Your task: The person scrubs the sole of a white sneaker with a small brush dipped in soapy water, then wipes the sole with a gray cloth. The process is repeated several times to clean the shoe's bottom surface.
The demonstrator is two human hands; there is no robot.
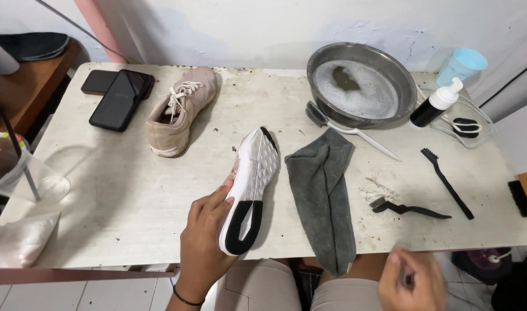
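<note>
My left hand (208, 230) holds the beige sneaker with the white ribbed sole and black heel patch (249, 187), turned on its side so that the sole faces to the right. The fingers close on the heel part, near the front edge of the worn white table (119, 196). The long axis of this shoe runs from the front edge away toward the back edge, toe pointing away from me and a little to the right.

My right hand (413, 279) is below the front edge of the table, over my knee, well apart from the shoe and blurred. It looks closed on something small and dark, but I cannot tell what it is, nor be sure of the grip. So the left hand is clearly the nearer one; the shoe lies to the left of the right hand, and further from me.

Between the two hands lies the grey folded cloth (321, 196), hanging over the front edge. To its right lies a small black brush (404, 208) beside some dirt crumbs, nearest to my right hand.
</note>
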